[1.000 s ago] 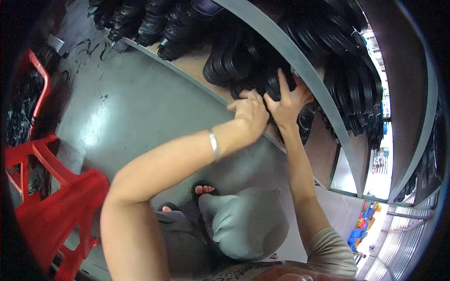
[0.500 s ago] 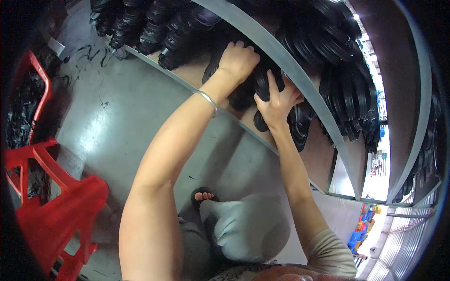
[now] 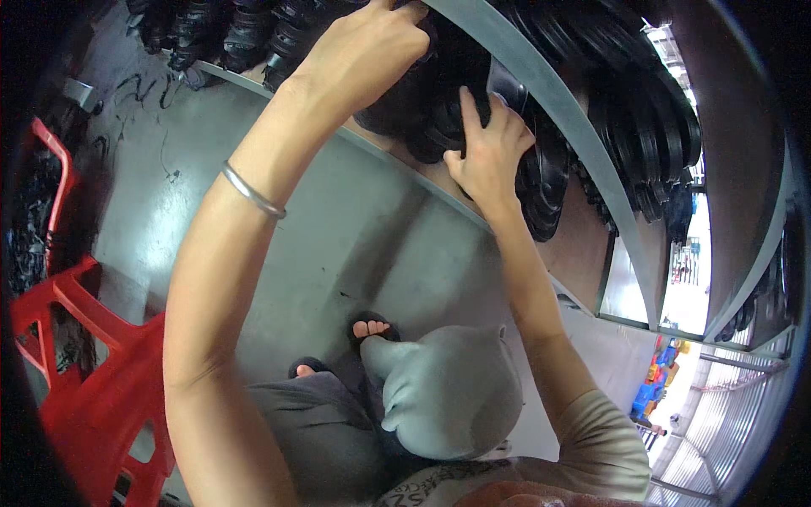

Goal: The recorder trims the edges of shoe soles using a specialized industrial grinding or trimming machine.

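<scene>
A: Where is the person's left hand [image 3: 372,46]?
B: High up, at the top edge of the view, over the black pieces [image 3: 443,118] on the shelf [image 3: 574,253]. A bangle [image 3: 253,193] circles that wrist.
A: And its fingers?
B: They bend forward, but the tips run out of view, so whether they grip anything cannot be told.
A: What about the right hand [image 3: 490,152]?
B: It is lower and further right, back upward, just beside the grey post [image 3: 549,93]. Its fingers are spread, the index stretched out and the thumb held wide, with nothing seen clasped between them. Dark pieces lie right behind it; exact contact is hard to make out.
A: Where do the pieces lie?
B: In rows and stacks along the shelf, some between the two hands, more on the far side of the post.
A: Anything else around?
B: A red chair [image 3: 93,406] stands at the left, on the grey floor [image 3: 338,211].
</scene>
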Motion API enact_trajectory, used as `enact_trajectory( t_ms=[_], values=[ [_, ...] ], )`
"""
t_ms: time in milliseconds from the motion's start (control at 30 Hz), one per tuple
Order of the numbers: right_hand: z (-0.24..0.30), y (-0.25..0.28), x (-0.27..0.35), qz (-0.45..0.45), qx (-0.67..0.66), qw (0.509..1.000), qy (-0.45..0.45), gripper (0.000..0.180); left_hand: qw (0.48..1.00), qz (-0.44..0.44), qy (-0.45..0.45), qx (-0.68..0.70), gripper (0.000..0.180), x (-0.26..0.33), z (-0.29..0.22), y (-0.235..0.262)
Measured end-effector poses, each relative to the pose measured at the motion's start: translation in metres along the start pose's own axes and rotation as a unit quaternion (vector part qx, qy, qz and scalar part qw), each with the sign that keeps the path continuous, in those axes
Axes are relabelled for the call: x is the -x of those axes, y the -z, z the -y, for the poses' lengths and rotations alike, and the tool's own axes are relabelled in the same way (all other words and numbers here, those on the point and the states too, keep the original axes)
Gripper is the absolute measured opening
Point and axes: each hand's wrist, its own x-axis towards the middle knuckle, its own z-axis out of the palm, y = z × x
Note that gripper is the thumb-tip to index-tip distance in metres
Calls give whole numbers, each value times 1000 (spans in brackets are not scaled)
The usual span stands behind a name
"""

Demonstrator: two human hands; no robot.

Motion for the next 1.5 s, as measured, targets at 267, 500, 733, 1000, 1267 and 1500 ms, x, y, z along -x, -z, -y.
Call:
enact_trajectory(
  t_ms=[267, 500, 733, 1000, 1267, 1500],
  values=[
    [7, 6, -5, -2, 46, 998, 32, 85, 971, 71, 79, 214, 22, 13, -19, -3],
    [9, -13, -21, -33, 29, 999, 29, 82, 948, -51, 185, 256, 30, 18, -32, -40],
    [-13, -1, -14, -19, 73, 996, 41, 77, 943, -34, 250, 216, 31, 33, -30, -53],
    [26, 8, -32, 68, 83, 989, 102, 66, 930, -70, 260, 251, 35, 34, -33, -55],
    [-42, -3, -56, -41, -195, 975, -95, 50, 930, -70, 218, 287, 37, 28, -18, -63],
    [-60, -17, -79, 108, -119, 967, -196, 55, 934, -34, 208, 290, 34, 46, -5, -54]
  ],
)
